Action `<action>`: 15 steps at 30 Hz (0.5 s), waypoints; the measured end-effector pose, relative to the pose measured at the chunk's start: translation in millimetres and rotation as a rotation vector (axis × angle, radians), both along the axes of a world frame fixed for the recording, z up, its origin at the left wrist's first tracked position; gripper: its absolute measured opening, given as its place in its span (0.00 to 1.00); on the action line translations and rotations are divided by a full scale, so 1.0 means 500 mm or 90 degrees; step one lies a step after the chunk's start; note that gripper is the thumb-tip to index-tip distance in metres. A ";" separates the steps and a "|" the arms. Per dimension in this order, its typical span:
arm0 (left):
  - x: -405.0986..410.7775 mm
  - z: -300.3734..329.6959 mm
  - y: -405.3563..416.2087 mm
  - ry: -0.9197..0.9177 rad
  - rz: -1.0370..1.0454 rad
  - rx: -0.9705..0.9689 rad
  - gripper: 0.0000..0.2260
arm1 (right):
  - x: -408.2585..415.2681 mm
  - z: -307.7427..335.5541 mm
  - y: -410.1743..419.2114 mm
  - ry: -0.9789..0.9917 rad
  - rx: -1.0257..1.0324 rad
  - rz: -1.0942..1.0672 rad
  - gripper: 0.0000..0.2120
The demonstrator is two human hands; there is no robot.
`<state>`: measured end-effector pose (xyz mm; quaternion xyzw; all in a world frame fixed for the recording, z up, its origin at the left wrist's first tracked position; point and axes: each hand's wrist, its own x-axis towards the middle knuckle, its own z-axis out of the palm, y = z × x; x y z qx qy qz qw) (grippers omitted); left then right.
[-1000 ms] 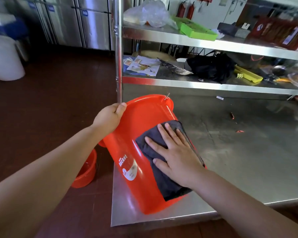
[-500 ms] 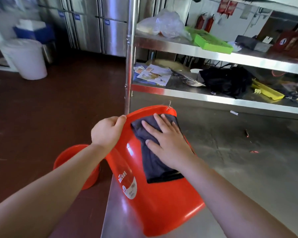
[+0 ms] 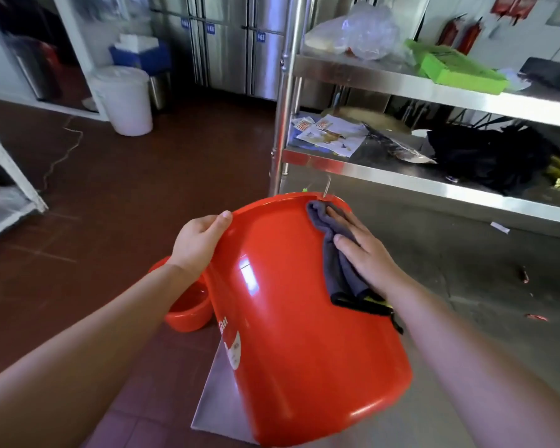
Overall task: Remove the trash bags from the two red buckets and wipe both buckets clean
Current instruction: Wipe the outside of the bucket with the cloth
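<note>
I'm in the wiping step now: the red bucket (image 3: 304, 334) lies tipped on its side at the corner of the steel desk (image 3: 466, 302), its mouth turned away from me, and no trash bag shows on it. My left hand (image 3: 198, 244) grips the rim, its fingers (image 3: 222, 221) curled over the edge with the thumb on the outer wall. My right hand (image 3: 366, 257) lies flat with its fingers (image 3: 340, 218) straight and spread, pressing the grey cloth (image 3: 333, 266) against the outer wall just below the rim. The cloth trails back under my palm towards the wrist, a dark hem showing at its near end.

The second red bucket (image 3: 188, 305) stands on the floor below and behind my left wrist, only partly in view; I cannot tell whether it has been wiped or holds a liner.

My judgement is that the outside of this bucket is partly done. Next I would keep the left grip firm on the rim so the bucket doesn't roll off the desk corner, turn it to bring up an unwiped part of the wall, then work the cloth around the lip and inside
</note>
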<state>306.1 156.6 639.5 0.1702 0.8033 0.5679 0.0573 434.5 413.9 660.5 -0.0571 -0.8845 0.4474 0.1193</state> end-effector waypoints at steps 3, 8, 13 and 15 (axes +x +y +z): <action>-0.004 0.006 0.004 -0.044 -0.027 0.015 0.18 | 0.004 0.004 0.006 -0.006 -0.032 -0.018 0.24; -0.009 0.018 0.021 -0.058 -0.055 0.009 0.17 | 0.031 0.012 -0.025 -0.107 0.111 -0.057 0.29; -0.015 0.045 0.081 0.002 -0.079 -0.086 0.18 | 0.082 0.028 -0.072 -0.135 0.336 -0.092 0.42; -0.017 0.063 0.122 0.060 -0.079 -0.165 0.23 | 0.098 0.033 -0.096 -0.141 0.442 -0.098 0.43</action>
